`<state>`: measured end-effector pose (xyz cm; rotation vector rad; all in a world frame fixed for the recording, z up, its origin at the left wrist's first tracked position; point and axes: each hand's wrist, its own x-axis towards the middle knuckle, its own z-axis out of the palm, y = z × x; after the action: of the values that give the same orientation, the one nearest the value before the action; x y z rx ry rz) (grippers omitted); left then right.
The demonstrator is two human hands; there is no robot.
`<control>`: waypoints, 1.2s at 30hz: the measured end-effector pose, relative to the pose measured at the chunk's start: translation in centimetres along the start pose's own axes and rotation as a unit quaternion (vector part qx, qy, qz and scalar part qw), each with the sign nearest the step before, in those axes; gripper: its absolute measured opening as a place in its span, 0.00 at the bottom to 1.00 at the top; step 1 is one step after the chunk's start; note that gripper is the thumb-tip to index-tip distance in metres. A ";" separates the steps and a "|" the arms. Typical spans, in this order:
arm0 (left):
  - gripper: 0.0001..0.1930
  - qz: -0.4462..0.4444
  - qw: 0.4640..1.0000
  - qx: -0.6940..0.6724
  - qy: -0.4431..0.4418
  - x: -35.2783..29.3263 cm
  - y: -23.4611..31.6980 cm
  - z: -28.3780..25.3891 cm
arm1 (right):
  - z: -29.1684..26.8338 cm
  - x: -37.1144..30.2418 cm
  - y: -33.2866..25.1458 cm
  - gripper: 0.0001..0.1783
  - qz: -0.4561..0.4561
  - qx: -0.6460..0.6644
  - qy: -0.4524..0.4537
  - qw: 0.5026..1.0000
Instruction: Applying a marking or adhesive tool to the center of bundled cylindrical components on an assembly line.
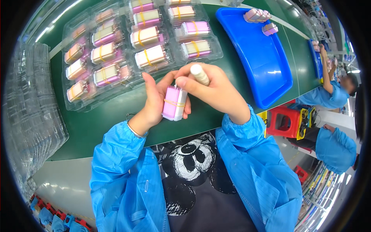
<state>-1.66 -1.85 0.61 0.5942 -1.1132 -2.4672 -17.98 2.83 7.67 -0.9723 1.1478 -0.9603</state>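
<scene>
"How far along?"
"Looks mid-piece: left hand (pixel 153 99) curls round one banded pack (pixel 174 104), centre; right hand (pixel 217 89) grips a pale cylinder (pixel 199 74) toward one o'clock."
"Elsewhere?"
"Eleven o'clock, clear tray (pixel 215 49): other packs (pixel 150 56) seated, banded. Two o'clock, blue tray (pixel 266 69): few loose packs (pixel 269 29), perhaps pending."

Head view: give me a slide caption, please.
Left hand holds a banded pink-and-white block, right hand a white cylindrical object, over a green table.
</scene>
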 end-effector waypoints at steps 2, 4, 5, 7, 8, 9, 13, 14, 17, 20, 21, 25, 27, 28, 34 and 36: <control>0.59 0.003 1.000 0.023 0.020 0.0 0.3 0.6 | 0.3 0.3 0.1 0.12 0.006 -0.032 -0.017 0.999; 0.59 -0.003 0.998 0.036 0.059 0.1 0.3 0.6 | 0.2 0.7 0.0 0.12 0.020 -0.063 -0.041 0.997; 0.59 -0.011 0.996 0.057 0.073 0.0 0.5 0.7 | 0.0 0.6 -0.5 0.12 0.035 -0.067 -0.047 0.996; 0.58 -0.007 0.992 0.081 0.093 0.0 0.9 0.9 | -1.0 0.4 0.2 0.12 0.005 -0.060 -0.047 0.997; 0.57 -0.008 0.991 0.112 0.078 -0.2 1.1 0.6 | -1.7 0.2 0.7 0.13 -0.011 -0.057 -0.046 0.997; 0.56 -0.008 0.987 0.145 0.063 -0.2 1.3 0.0 | -2.5 -0.1 1.0 0.16 -0.046 -0.089 -0.032 0.994; 0.47 0.017 0.984 0.166 0.058 -0.5 1.8 -0.2 | -3.7 -2.0 -1.0 0.20 -0.078 -0.151 0.021 0.985; 0.44 0.019 0.984 0.166 0.056 -0.5 2.1 -0.3 | -4.1 -2.3 -1.3 0.21 -0.085 -0.161 0.031 0.983; 0.34 0.041 0.987 0.139 0.064 -0.3 2.3 0.1 | -4.7 -2.7 -1.6 0.20 -0.120 -0.166 0.042 0.978; 0.31 0.059 0.987 0.130 0.078 -0.4 2.7 0.9 | -5.3 -2.7 -1.2 0.20 -0.170 -0.179 0.048 0.968; 0.32 0.066 0.984 0.141 0.086 -0.4 2.8 1.3 | -5.4 -2.7 -1.1 0.20 -0.187 -0.182 0.051 0.964; 0.31 0.092 0.978 0.164 0.088 -0.4 3.6 2.2 | -5.5 -2.8 -1.0 0.17 -0.237 -0.163 0.053 0.956; 0.26 0.116 0.978 0.143 0.095 -0.5 3.7 2.8 | -5.4 -2.9 -0.6 0.16 -0.246 -0.151 0.061 0.956; 0.24 0.126 0.978 0.132 0.098 -0.4 3.8 3.0 | -5.2 -2.9 -0.3 0.16 -0.244 -0.145 0.070 0.956; 0.23 0.193 0.960 0.144 0.141 0.9 3.8 4.7 | -5.1 -3.9 -0.5 0.14 -0.310 -0.227 0.093 0.919; 0.25 0.226 0.947 0.195 0.121 1.2 3.6 4.2 | -6.3 -4.9 -1.0 0.13 -0.300 -0.195 0.119 0.926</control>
<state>-4.22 -2.09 5.62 0.6439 -1.4568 -1.7493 -25.04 6.48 9.07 -1.6238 1.2998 -1.3950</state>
